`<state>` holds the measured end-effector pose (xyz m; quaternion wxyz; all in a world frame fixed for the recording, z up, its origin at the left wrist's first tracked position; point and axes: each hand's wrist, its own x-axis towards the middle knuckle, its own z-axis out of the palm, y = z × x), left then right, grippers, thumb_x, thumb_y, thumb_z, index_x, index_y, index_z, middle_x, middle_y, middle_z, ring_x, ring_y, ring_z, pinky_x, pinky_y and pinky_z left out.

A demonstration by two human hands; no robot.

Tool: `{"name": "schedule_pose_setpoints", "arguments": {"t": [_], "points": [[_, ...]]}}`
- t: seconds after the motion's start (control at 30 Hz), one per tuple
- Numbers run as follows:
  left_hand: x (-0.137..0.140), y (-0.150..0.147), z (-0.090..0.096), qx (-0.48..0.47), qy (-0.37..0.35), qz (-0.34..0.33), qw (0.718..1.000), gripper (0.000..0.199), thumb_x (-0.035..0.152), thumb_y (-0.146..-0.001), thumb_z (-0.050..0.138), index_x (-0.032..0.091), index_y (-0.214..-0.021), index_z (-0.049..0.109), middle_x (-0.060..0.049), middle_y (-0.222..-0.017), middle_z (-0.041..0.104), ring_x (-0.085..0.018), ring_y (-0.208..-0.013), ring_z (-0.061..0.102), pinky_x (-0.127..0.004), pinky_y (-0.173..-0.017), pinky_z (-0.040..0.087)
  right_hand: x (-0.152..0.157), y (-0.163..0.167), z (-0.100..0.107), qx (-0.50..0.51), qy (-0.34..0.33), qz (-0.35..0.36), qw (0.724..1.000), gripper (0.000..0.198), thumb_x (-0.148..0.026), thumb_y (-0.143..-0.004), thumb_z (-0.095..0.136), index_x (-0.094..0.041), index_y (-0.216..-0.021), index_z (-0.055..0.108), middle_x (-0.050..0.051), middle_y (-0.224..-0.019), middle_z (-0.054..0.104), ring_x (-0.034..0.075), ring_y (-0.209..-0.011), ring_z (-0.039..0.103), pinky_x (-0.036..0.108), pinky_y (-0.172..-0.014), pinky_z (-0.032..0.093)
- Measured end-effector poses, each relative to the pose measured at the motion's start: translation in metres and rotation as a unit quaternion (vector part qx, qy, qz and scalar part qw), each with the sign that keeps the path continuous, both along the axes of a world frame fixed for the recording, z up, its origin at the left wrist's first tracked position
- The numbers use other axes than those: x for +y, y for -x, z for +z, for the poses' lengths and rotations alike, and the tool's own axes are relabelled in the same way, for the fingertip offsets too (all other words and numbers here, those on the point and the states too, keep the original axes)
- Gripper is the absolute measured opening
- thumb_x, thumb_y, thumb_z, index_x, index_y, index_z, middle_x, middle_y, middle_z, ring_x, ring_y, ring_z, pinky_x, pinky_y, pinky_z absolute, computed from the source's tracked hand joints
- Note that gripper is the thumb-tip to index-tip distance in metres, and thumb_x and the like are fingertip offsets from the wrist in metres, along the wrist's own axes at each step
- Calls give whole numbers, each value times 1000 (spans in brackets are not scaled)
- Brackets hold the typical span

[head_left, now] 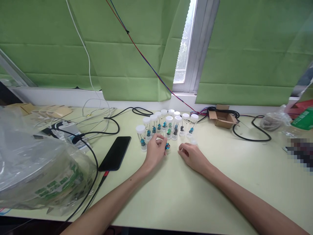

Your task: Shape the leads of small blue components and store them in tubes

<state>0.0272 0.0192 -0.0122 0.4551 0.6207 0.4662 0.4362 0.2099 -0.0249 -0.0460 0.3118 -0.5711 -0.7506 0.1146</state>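
My left hand (156,150) is closed in a pinch, with a small shiny blue piece (167,146) showing at its fingertips. Just beyond it stands a cluster of clear tubes with white caps (141,129), upright on the table. Small blue, green or dark pieces on thin stems are inside the tubes. To the right, apart from the left hand, my right hand (192,156) rests low over the table with curled fingers. What it holds, if anything, is too small to tell. A white cap-like round thing (194,141) lies right behind its knuckles.
A black phone (116,153) with a cable lies left of the tubes. Farther left are a large plastic bag (44,163) and tangled cables. An open cardboard box (222,118) sits at the back right, beside black cable loops (259,140). A green-labelled bottle (303,119) is at far right.
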Motion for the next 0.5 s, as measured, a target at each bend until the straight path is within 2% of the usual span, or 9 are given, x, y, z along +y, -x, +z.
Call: {"name": "schedule_pose_setpoints", "arguments": {"t": [0.17, 0.37, 0.43, 0.5], "points": [[1, 1, 0, -24, 17, -16, 999, 26, 44, -87, 56, 24, -92, 41, 7, -60, 56, -9, -39, 48, -19, -42, 35, 1, 0, -3, -14, 9, -7, 1000, 10, -19, -91, 50, -19, -91, 61, 4, -81, 62, 15, -64, 54, 28, -61, 42], [4, 2, 1, -40, 19, -52, 998, 25, 47, -87, 56, 23, -92, 50, 7, -50, 50, -9, -37, 45, -20, -40, 32, 2, 2, -2, -16, -10, -18, 1000, 9, -21, -92, 53, -19, -93, 61, 3, -80, 60, 16, -62, 55, 30, -62, 45], [5, 2, 0, -46, 27, -56, 997, 26, 47, -87, 56, 21, -88, 55, 6, -46, 49, -9, -35, 42, -21, -40, 31, 2, 4, 0, -11, -35, -17, 999, 10, -21, -93, 53, -19, -97, 62, 5, -82, 60, 18, -67, 57, 31, -65, 47], [7, 3, -2, -62, 41, -60, 995, 29, 48, -86, 57, 19, -82, 57, 4, -45, 51, -9, -34, 40, -22, -40, 30, 1, 7, 2, -5, -68, 0, 998, 13, -21, -93, 54, -19, -103, 62, 7, -90, 62, 21, -81, 60, 34, -73, 50]]}}
